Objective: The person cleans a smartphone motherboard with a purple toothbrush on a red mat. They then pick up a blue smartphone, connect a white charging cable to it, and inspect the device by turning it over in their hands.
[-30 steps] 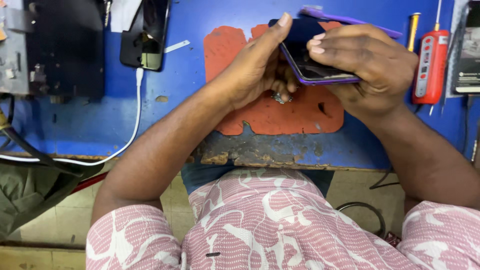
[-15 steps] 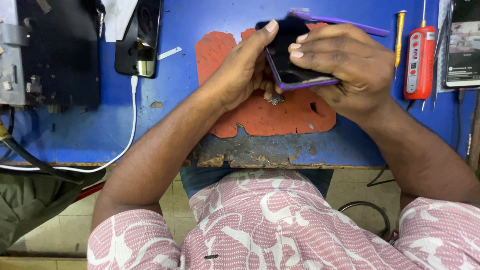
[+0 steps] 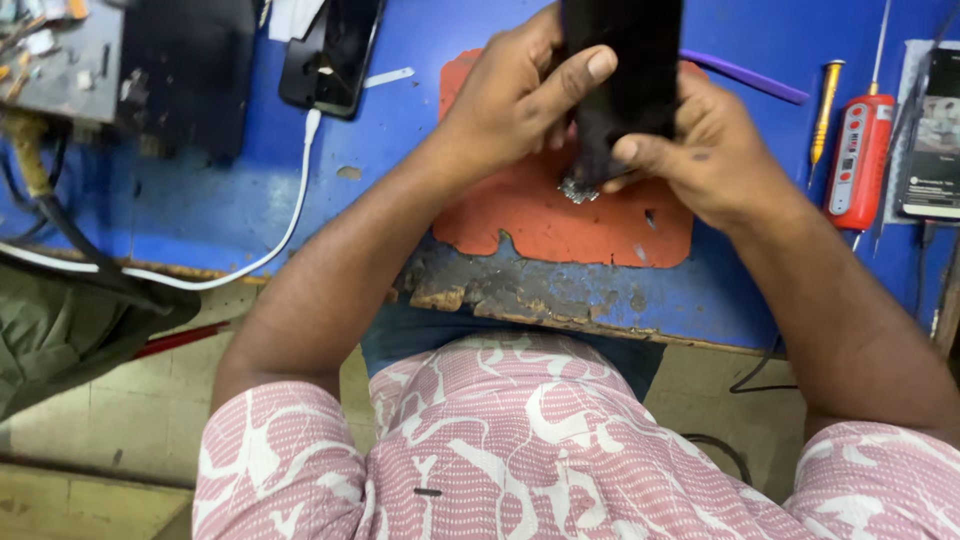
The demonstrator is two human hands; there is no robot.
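Observation:
A black phone [image 3: 625, 70] stands nearly upright over an orange work mat [image 3: 560, 220] on the blue workbench [image 3: 200, 200]. My left hand [image 3: 510, 100] grips its left edge, thumb laid across the dark face. My right hand [image 3: 710, 150] holds the right side, thumb pressing near the lower end. Something small and silvery [image 3: 578, 188] shows at the phone's bottom edge; I cannot make out what it is. A purple strip [image 3: 745, 78] lies on the bench behind my right hand.
Another black phone [image 3: 330, 55] lies at the back left, with a white cable [image 3: 270, 250] trailing off the bench edge. A yellow-handled screwdriver [image 3: 824, 110], a red tester pen [image 3: 858, 160] and a lit phone [image 3: 930, 130] lie at right. Dark equipment [image 3: 180, 70] sits far left.
The phone has been turned from a flat, tilted hold to nearly upright with its dark face toward me. Both hands shifted their grip and stay on it.

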